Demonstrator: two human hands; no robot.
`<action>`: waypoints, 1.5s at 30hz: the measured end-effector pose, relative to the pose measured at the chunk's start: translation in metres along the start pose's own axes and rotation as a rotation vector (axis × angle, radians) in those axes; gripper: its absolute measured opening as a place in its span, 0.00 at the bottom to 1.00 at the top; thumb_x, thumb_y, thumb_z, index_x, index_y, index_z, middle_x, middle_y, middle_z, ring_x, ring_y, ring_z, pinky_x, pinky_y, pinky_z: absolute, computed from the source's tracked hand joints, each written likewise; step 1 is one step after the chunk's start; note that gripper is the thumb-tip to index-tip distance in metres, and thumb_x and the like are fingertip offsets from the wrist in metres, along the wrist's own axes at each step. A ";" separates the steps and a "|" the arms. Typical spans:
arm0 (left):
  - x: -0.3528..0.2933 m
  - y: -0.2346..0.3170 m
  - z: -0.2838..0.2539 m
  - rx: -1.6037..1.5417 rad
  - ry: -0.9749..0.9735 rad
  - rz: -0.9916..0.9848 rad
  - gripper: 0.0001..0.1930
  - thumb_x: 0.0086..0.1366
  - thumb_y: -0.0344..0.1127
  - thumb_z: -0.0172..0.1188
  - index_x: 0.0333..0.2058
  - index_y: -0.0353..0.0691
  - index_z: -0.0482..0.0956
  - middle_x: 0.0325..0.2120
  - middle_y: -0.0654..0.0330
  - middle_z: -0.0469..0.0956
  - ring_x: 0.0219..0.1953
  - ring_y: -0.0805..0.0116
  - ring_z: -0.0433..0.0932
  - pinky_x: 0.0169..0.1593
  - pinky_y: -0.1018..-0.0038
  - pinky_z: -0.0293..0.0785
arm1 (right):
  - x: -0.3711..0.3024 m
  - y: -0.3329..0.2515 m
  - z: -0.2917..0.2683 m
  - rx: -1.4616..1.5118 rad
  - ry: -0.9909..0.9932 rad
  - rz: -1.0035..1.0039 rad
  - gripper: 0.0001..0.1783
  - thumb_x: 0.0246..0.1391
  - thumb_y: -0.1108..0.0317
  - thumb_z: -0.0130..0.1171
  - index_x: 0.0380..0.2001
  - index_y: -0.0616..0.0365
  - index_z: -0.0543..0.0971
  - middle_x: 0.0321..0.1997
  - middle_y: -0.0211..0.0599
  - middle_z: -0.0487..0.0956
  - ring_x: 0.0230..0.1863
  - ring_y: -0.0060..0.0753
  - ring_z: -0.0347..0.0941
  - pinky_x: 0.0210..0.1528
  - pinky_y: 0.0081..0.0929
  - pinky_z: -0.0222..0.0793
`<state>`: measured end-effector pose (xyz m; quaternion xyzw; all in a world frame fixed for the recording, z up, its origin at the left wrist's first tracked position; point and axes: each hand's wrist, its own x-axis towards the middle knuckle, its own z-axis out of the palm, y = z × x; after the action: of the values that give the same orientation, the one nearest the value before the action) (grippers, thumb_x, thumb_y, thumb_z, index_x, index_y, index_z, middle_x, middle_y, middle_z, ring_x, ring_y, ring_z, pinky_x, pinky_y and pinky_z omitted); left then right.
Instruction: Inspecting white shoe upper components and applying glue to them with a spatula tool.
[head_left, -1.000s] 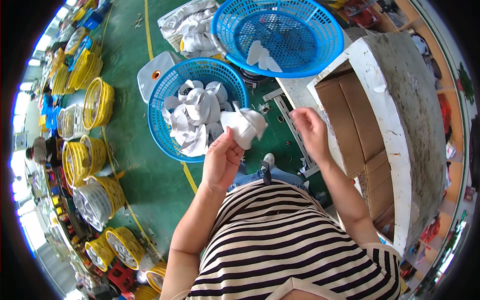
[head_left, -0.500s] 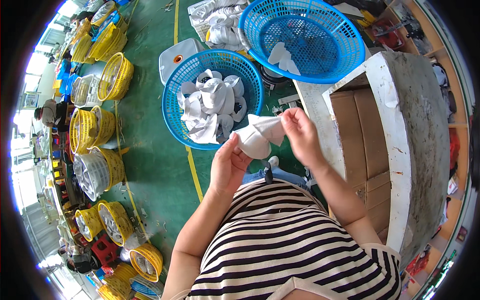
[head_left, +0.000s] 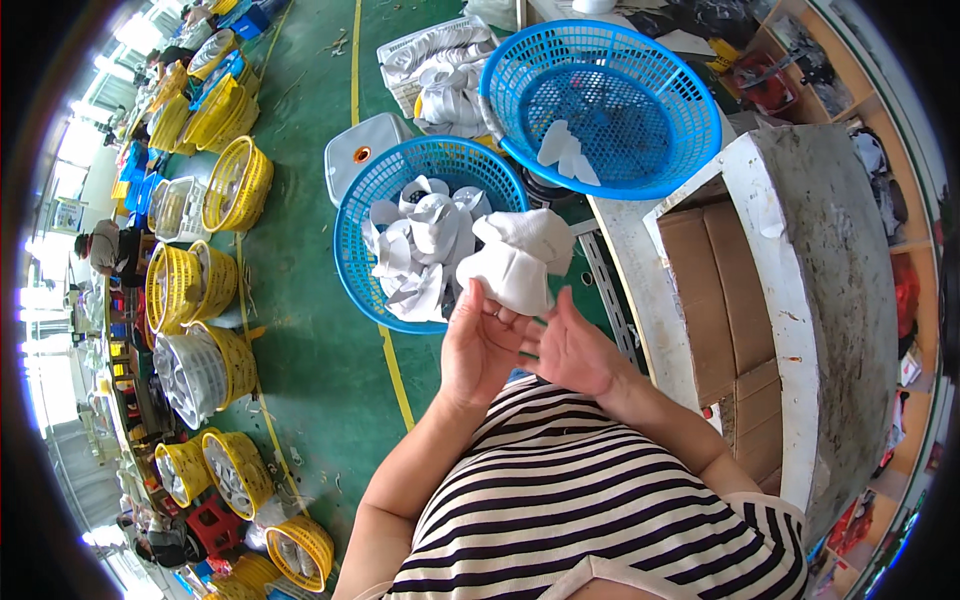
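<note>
1. Handling a white fabric piece (head_left: 512, 275) mid-frame, overlapping the blue basket (head_left: 372, 182); apparently turning or shaping it.
2. Pinching its lower edge in the left hand (head_left: 476, 350); spreading the right hand's (head_left: 578, 352) grip loosely, seemingly empty, just beside.
3. Calling, probably, for a steady left pinch.
4. Having released the piece's right end since half a second ago.

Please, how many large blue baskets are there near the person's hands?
2. One blue basket, with white pieces inside, is just beyond the left hand; the other blue basket is higher up to the right in the picture. Nothing suggests a hidden one close by.
</note>
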<state>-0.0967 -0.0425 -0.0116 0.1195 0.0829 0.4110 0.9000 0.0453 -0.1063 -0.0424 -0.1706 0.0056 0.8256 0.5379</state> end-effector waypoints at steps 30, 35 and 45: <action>0.044 0.070 -0.012 0.686 -0.030 -0.296 0.14 0.53 0.26 0.69 0.40 0.33 0.82 0.35 0.60 0.82 0.39 0.76 0.77 0.46 0.76 0.72 | 0.046 -0.106 0.076 -0.278 0.307 -0.228 0.20 0.63 0.51 0.49 0.39 0.58 0.77 0.38 0.35 0.81 0.38 0.27 0.79 0.41 0.27 0.76; 0.042 0.071 -0.030 0.595 0.010 -0.182 0.14 0.54 0.26 0.67 0.42 0.36 0.81 0.36 0.63 0.82 0.40 0.75 0.77 0.51 0.75 0.69 | 0.038 -0.120 0.064 -1.176 0.361 0.228 0.46 0.61 0.32 0.23 0.34 0.62 0.79 0.33 0.38 0.81 0.37 0.27 0.78 0.39 0.25 0.76; 0.040 0.072 -0.040 0.731 0.070 -0.148 0.24 0.56 0.38 0.69 0.49 0.35 0.75 0.50 0.62 0.69 0.53 0.71 0.67 0.56 0.73 0.64 | 0.052 -0.068 0.059 -0.695 0.202 -0.253 0.13 0.57 0.65 0.60 0.41 0.63 0.76 0.39 0.30 0.78 0.42 0.19 0.71 0.48 0.19 0.65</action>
<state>-0.1326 0.0389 -0.0320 0.4124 0.2633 0.2921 0.8217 0.0706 -0.0197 0.0102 -0.4228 -0.2428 0.6843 0.5422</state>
